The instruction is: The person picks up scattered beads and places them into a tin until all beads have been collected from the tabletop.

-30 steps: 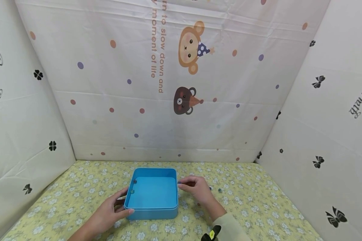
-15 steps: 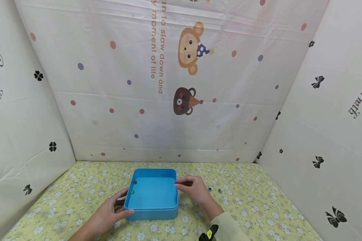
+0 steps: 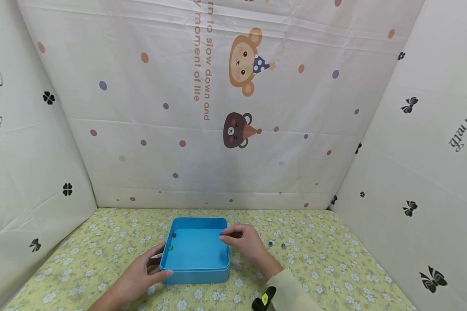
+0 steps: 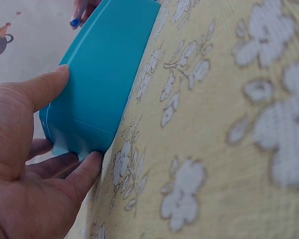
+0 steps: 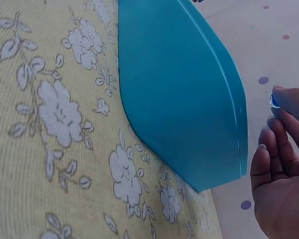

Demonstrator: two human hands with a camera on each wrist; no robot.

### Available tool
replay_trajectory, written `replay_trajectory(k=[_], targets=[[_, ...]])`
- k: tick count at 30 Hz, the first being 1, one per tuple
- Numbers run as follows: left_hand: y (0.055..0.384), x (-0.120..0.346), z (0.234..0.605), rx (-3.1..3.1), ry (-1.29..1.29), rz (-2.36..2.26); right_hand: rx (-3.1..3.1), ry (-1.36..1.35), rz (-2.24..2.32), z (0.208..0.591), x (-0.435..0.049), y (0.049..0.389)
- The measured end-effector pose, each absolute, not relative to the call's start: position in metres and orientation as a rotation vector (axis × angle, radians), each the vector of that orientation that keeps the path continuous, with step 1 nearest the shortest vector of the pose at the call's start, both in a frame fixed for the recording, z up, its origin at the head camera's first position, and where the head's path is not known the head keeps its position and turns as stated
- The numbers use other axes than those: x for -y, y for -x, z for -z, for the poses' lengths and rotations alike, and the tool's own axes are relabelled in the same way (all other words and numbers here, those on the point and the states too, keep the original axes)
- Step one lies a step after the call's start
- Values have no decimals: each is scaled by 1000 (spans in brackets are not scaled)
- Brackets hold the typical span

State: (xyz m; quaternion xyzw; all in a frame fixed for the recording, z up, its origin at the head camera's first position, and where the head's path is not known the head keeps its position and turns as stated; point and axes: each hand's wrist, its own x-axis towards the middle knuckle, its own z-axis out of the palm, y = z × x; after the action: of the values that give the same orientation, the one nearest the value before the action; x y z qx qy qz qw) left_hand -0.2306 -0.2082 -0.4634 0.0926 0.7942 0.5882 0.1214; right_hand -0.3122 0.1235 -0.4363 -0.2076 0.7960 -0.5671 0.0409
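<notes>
- Head view: a person's right hand (image 3: 246,242) hovered over the right rim of a blue box (image 3: 196,250) on a worktop (image 3: 101,255) covered in a flowered yellow cloth, its fingers (image 3: 225,233) pinched on a small blue bead (image 3: 221,234) just inside the box's right wall. The left hand (image 3: 138,276) steadied the box at its near-left corner, thumb over the rim. Two beads (image 3: 172,240) already lay against the left wall inside; two loose beads (image 3: 277,244) waited on the cloth to the right, near the box.
- Left wrist view: the left hand (image 4: 25,169) gripped the box (image 4: 102,74), thumb on the outer wall and fingers (image 4: 84,172) curled under the corner. At the far side, the other hand's blue bead (image 4: 75,22) showed.
- Right wrist view: the right hand (image 5: 281,169) was held beside the box's rim (image 5: 241,124), fingers (image 5: 289,99) closed on the bead (image 5: 273,101).
- Judged from this, the step was dropping a bead into the box; the next move seemingly called for releasing it inside, then reaching right for the loose beads.
</notes>
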Motion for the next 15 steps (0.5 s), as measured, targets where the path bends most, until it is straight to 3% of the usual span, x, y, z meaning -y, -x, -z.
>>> replay_trajectory(k=[15], targets=[[231, 207, 464, -2352, -223, -1708, -2503, 689, 1642, 433, -113, 316]])
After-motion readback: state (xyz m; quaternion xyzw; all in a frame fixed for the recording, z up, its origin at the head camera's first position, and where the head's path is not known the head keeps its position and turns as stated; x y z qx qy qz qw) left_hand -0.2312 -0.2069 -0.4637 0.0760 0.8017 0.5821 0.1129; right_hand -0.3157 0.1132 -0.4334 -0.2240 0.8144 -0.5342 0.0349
